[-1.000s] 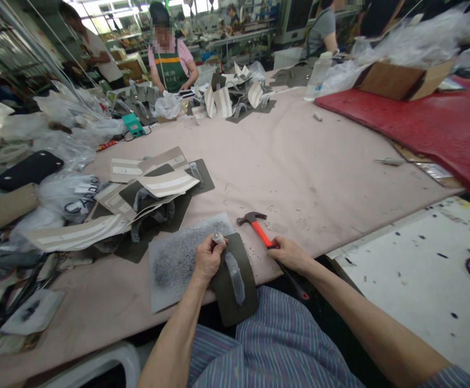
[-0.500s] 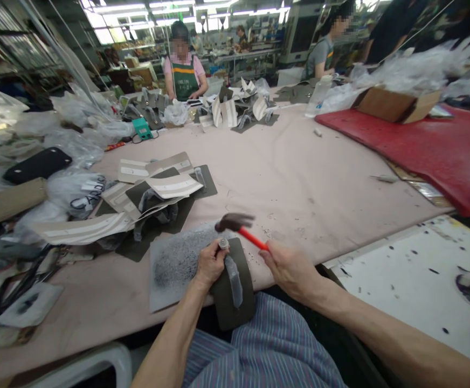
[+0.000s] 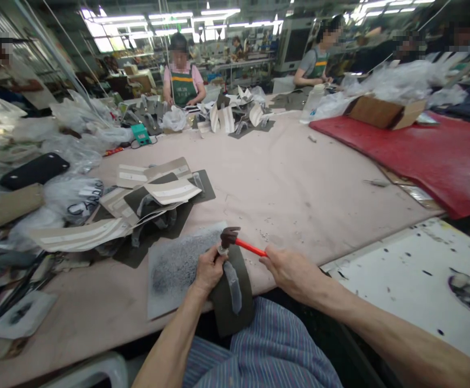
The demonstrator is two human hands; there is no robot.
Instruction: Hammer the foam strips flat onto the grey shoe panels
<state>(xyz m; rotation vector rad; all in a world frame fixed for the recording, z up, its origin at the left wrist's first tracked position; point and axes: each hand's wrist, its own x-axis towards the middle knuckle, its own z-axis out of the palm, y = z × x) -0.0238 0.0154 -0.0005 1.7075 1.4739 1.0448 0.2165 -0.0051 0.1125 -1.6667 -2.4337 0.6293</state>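
Note:
My right hand (image 3: 287, 265) is closed around the red handle of a claw hammer (image 3: 251, 247). The hammer's dark head rests at the top of a short metal punch (image 3: 222, 250). That punch stands upright in the closed fingers of my left hand (image 3: 211, 270); its lower end is hidden. Under the left hand lies a dark olive panel (image 3: 241, 280) with a plastic-wrapped strap (image 3: 232, 288) on it. The panel overlaps a grey, heavily pitted board (image 3: 166, 293) and hangs over the table edge towards my lap.
Left of the board is a pile of olive and beige panels (image 3: 174, 189). Plastic bags (image 3: 73, 196) crowd the left side. A red sheet (image 3: 413, 151) bearing a cardboard box (image 3: 374, 112) covers the right. Co-workers (image 3: 183, 75) are across the pinkish table (image 3: 275, 178).
The hammer head has come down from above onto the punch top. My left hand keeps its hold on the punch. The view has shifted slightly, and a person now shows at far left.

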